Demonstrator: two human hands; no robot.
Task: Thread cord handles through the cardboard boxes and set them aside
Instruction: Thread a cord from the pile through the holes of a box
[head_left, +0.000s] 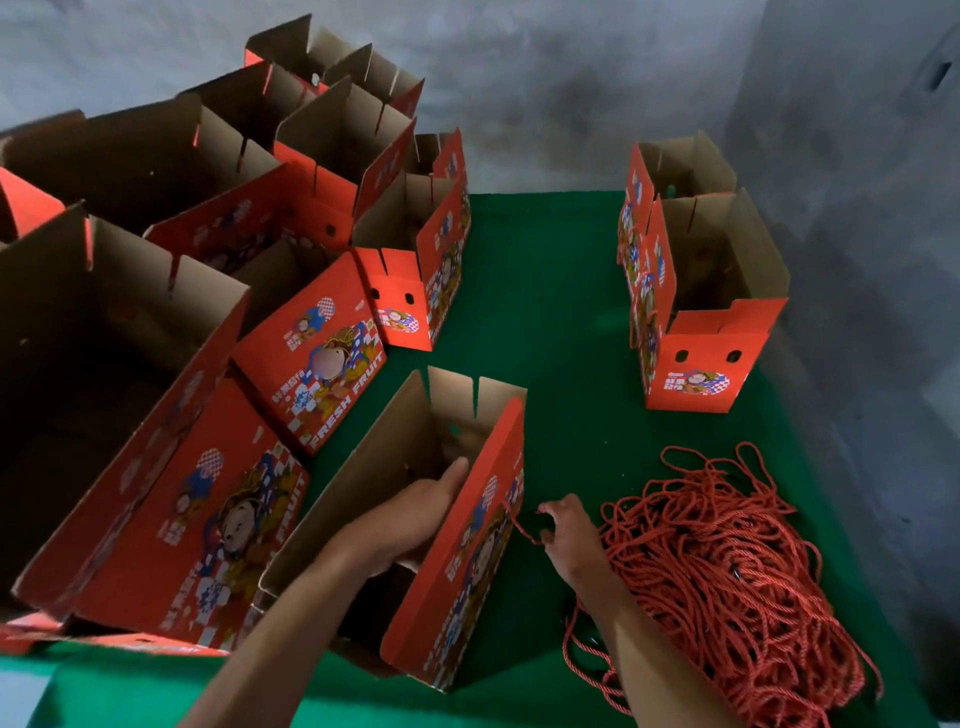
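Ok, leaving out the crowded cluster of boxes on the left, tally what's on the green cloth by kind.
Red printed cardboard boxes standing apart on the right: 2
Red printed cardboard box with the left hand inside it: 1
Red twisted cord strand pinched by the right hand: 1
Heap of red twisted cord: 1
Total: 5

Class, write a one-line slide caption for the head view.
Left hand reaches inside an open box while right hand pinches a red cord beside the cord pile.
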